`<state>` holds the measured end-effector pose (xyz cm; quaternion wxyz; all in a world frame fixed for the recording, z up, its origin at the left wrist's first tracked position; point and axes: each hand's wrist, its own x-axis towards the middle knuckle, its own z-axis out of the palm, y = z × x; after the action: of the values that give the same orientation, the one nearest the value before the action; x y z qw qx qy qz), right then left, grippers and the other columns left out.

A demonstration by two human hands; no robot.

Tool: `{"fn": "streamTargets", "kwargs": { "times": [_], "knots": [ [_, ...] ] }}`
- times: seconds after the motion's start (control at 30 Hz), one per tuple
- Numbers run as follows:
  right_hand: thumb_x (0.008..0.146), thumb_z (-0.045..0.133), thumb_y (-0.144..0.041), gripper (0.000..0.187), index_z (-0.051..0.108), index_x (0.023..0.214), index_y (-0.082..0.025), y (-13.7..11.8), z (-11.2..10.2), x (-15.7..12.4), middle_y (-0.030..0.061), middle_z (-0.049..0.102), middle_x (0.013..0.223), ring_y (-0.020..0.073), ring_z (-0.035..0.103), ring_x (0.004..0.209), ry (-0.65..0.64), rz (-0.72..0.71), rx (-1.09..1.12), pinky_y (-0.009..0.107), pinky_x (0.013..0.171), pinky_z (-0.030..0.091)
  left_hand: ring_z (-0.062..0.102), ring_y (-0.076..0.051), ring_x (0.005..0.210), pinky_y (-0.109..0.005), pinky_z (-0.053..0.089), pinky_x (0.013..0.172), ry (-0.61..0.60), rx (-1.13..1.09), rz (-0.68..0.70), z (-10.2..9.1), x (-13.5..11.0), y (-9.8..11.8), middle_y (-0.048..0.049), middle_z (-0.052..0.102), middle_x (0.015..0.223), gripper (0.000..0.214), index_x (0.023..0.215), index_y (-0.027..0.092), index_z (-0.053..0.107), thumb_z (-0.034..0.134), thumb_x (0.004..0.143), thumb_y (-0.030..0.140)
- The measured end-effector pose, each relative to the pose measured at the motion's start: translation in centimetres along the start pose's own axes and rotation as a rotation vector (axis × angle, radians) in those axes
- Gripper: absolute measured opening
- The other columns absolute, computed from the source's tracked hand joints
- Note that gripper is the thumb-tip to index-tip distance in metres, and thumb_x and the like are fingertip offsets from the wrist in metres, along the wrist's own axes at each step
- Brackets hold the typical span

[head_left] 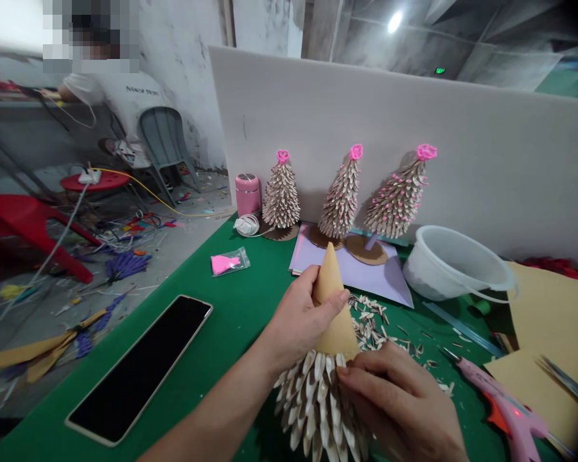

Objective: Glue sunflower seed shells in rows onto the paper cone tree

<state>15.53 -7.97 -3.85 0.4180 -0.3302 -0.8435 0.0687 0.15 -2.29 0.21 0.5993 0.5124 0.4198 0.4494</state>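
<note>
My left hand point(296, 317) is wrapped round the upper part of a tan paper cone point(338, 332), thumb across its front and the tip pointing up. Overlapping rows of sunflower seed shells point(315, 401) cover the cone's lower part, while the upper part is bare paper. At the right end of the top row, my right hand point(402, 391) presses thumb and fingertips together on a seed shell against the cone; the fingers hide most of it. Loose seed shells point(368, 321) lie scattered behind my hands. A pink hot glue gun point(503, 401) with a lit red light lies at right.
Three shell-covered trees, one a pink-dotted tree point(397, 199), stand at the back by a white panel point(279, 96). A white bucket point(433, 273), tan paper point(553, 321) and tweezers point(563, 378) are at right. A phone point(142, 369) and pink packet point(230, 262) lie left. A person point(120, 90) sits beyond.
</note>
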Motion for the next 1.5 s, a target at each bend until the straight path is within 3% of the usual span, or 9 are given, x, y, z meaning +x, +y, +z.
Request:
{"fn": "streamTargets", "kwargs": {
  "times": [0.53,0.87,1.5],
  "knots": [
    [0.076,0.056,-0.007,0.029,0.061,0.101,-0.021,-0.1,-0.68,0.27,0.0042,0.062,0.075,0.0131,0.052,0.062,-0.087,0.009,0.022,0.024,0.051,0.041,0.047,-0.012,0.072,-0.023,0.04,0.062,-0.021,0.021,0.005,-0.04,0.13,-0.23,-0.0008,0.054,0.086,0.026,0.094,0.016,0.046,0.055,0.077,0.033],
    [0.076,0.055,-0.008,0.029,0.062,0.101,-0.022,0.04,-0.39,0.22,0.0039,0.062,0.077,0.0129,0.053,0.065,-0.07,0.03,0.056,0.025,0.055,0.041,0.049,-0.012,0.074,-0.024,0.041,0.064,-0.035,-0.002,0.005,-0.08,0.12,-0.18,-0.0012,0.054,0.088,0.023,0.086,0.017,0.043,0.055,0.076,0.034],
    [0.079,0.053,-0.01,0.025,0.062,0.1,-0.02,-0.02,-0.47,0.29,0.0045,0.062,0.078,0.0128,0.054,0.067,-0.081,0.04,0.08,0.025,0.055,0.043,0.049,-0.013,0.075,-0.025,0.041,0.065,-0.034,0.011,0.0,-0.04,0.07,-0.18,-0.001,0.053,0.086,0.025,0.09,0.016,0.045,0.055,0.076,0.034]
  ]
}}
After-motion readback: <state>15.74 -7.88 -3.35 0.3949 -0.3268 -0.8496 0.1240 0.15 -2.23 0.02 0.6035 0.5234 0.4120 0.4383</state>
